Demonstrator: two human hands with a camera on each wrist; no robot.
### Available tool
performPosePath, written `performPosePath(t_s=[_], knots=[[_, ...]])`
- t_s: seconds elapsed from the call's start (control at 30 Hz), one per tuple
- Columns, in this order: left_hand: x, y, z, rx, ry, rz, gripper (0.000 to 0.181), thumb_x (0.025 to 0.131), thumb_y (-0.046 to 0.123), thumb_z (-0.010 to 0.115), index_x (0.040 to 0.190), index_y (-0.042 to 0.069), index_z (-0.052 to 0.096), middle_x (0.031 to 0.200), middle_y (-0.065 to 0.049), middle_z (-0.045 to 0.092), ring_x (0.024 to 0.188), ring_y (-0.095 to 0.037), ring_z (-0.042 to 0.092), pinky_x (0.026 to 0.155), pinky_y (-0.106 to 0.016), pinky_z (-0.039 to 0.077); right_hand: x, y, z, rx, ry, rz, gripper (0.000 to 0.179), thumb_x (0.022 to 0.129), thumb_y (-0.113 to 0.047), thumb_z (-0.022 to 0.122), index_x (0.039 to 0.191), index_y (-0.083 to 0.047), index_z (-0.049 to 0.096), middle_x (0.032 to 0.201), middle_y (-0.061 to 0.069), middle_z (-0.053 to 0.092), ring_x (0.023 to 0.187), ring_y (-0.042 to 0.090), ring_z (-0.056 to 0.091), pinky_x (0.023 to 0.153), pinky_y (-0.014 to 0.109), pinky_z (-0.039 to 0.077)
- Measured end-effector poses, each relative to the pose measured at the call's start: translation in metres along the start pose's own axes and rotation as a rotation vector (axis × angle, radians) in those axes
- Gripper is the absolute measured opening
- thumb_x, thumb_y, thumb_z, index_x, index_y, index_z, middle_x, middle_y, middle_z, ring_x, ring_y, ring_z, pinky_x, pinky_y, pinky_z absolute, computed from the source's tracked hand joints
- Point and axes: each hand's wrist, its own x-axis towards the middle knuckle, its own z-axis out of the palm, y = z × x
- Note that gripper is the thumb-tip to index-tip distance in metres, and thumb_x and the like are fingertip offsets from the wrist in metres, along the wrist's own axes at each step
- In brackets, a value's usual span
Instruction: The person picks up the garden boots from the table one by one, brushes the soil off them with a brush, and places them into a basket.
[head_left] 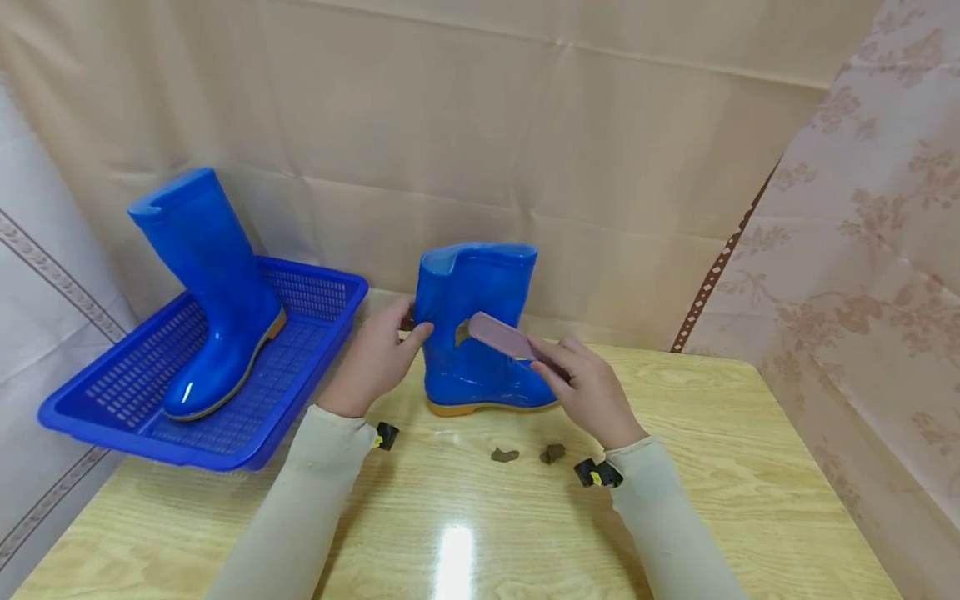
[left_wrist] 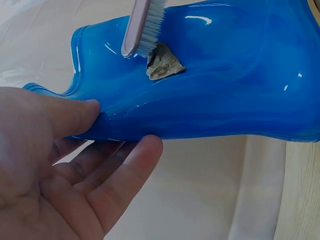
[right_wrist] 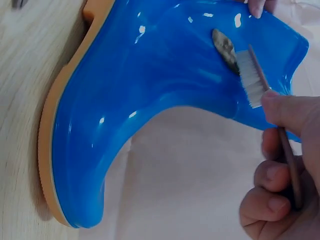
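One glossy blue rubber boot with a yellow sole (head_left: 225, 321) is standing at the left inside a blue rectangular mesh plastic basket (head_left: 150, 450). Right of it, the left hand (head_left: 382, 354) is grasping the rear of a second glossy blue rubber boot with a yellow-orange sole (head_left: 472, 371), thumb on the near face, fingers reaching behind. This second boot is standing upright on the pale wood-grain worktop (head_left: 735, 467), toe pointing right. It is looking light and hollow: the shaft is probably yielding under firm pressure, the slick surface is likely offering little grip, and nothing is seeming fragile. The shaft's rear is seeming a good hold for steadying, the top rim for lifting. A grey-brown, irregular, mud-like patch (left_wrist: 164, 62) is clinging to the shaft. At its edge are lying the white bristles of a pinkish-mauve brush (head_left: 501, 335), whose handle the right hand (head_left: 592, 387) is clasping. Nearer, two small brown clumps (head_left: 552, 453) are resting on the worktop.
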Motion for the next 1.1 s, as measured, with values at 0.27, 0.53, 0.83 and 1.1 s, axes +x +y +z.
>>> performPosePath(t_s=[0.27,0.53,0.83,1.1], knots=[[0.0001,0.0026,-0.0002,0.01,-0.005,-0.003,0.039,0.109,0.024,0.054,0.144,0.008,0.051,0.134,-0.011,0.063,0.121,-0.03,0.061,0.101,-0.051,0.053,-0.0002,0.0,-0.0009,0.02,-0.059,0.048,0.039,0.101,-0.021,0.07,0.14,-0.018,0.067,0.079,-0.003,0.05,0.063,0.012,0.042,0.053,0.027,0.036],[-0.0004,0.0029,-0.0012,0.008,-0.012,-0.004,0.037,0.109,0.023,0.054,0.142,0.007,0.051,0.132,-0.012,0.063,0.12,-0.03,0.061,0.101,-0.052,0.053,-0.0009,0.0003,-0.0017,0.052,-0.106,0.041,0.04,0.101,-0.02,0.07,0.14,-0.018,0.066,0.078,-0.005,0.052,0.064,0.011,0.045,0.052,0.025,0.037],[-0.0006,0.0018,-0.0022,0.024,-0.025,0.036,0.034,0.109,0.019,0.053,0.141,0.005,0.051,0.131,-0.014,0.064,0.12,-0.031,0.062,0.1,-0.053,0.054,-0.0011,-0.0011,0.0013,0.06,-0.003,0.012,0.041,0.103,-0.021,0.067,0.143,-0.015,0.064,0.084,-0.004,0.057,0.067,0.011,0.045,0.053,0.025,0.037],[-0.0011,0.0007,-0.0017,0.028,-0.031,0.042,0.036,0.11,0.022,0.053,0.143,0.007,0.05,0.132,-0.013,0.063,0.121,-0.03,0.062,0.101,-0.052,0.053,0.0007,-0.0028,0.0014,0.023,-0.228,0.073,0.041,0.104,-0.022,0.065,0.145,-0.02,0.062,0.078,-0.007,0.054,0.065,0.011,0.047,0.054,0.027,0.039]])
